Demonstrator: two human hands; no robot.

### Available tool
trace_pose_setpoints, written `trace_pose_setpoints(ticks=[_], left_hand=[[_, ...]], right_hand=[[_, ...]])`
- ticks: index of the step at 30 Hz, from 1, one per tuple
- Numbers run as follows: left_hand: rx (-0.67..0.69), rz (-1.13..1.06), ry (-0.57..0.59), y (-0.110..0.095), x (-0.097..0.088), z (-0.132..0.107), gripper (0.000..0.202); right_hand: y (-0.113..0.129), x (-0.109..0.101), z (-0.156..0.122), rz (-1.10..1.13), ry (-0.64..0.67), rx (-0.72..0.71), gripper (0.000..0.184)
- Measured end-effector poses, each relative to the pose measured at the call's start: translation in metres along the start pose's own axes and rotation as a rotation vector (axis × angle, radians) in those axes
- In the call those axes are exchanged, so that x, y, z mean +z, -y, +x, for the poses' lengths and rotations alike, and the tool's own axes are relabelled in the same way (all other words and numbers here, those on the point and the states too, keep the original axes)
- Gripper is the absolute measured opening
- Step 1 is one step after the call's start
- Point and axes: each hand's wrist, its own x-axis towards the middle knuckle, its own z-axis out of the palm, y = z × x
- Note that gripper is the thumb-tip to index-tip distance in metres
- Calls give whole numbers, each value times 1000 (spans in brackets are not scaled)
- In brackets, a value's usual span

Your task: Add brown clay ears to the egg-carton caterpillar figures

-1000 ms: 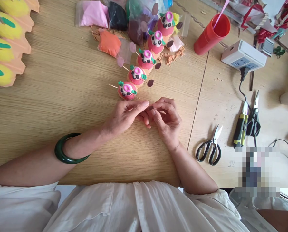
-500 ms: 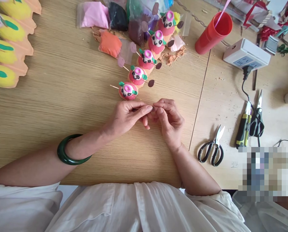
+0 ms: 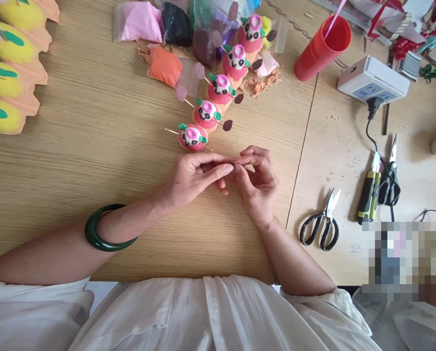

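My left hand (image 3: 199, 174) and my right hand (image 3: 257, 181) meet fingertip to fingertip above the wooden table. Both are closed in a pinch on a small dark piece (image 3: 236, 164), mostly hidden by the fingers; its kind is unclear. Just beyond them lies the nearest pink clay animal head (image 3: 192, 137), with a white face, green ears and a pink ring nose. Thin sticks poke out at its sides with no ovals on them. Similar heads, such as the one behind it (image 3: 206, 113), run away in a row, their sticks tipped with dark and pale purple ovals.
Bags of coloured clay, including a pink bag (image 3: 141, 22) and an orange bag (image 3: 164, 66), lie at the back. Yellow figures (image 3: 6, 73) stand left. To the right are a red cup (image 3: 315, 56), power strip (image 3: 373, 80), scissors (image 3: 324, 222) and utility knife (image 3: 368, 195). A person sits far right.
My fingertips have shifted slightly against each other, the left index finger now reaching further across toward the right hand. Both hands remain in nearly the same place.
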Motion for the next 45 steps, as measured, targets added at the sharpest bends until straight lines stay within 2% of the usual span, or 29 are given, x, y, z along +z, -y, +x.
trace_pose_setpoints(ticks=[6,11,16,22,27,38,45], left_hand=[[3,-34,-46,6,-1,0,16],[7,-40,-45,9,-3,-2,22],[14,-23,-25,3,-1,-2,26],[3,-42,-110,4,2,-1,24],[65,29,-175,3,1,-1,11],[29,-34,-129,7,0,0,20],[32,-41,-143,4,1,0,19]], right_hand=[[0,-2,-1,59,74,8,12],[2,1,0,15,39,19,14],[1,3,0,46,-21,1,13],[0,0,0,-5,-7,8,12],[2,0,-1,-26,63,-3,8],[1,0,-1,-68,49,-5,13],[2,0,-1,-38,102,-3,9]])
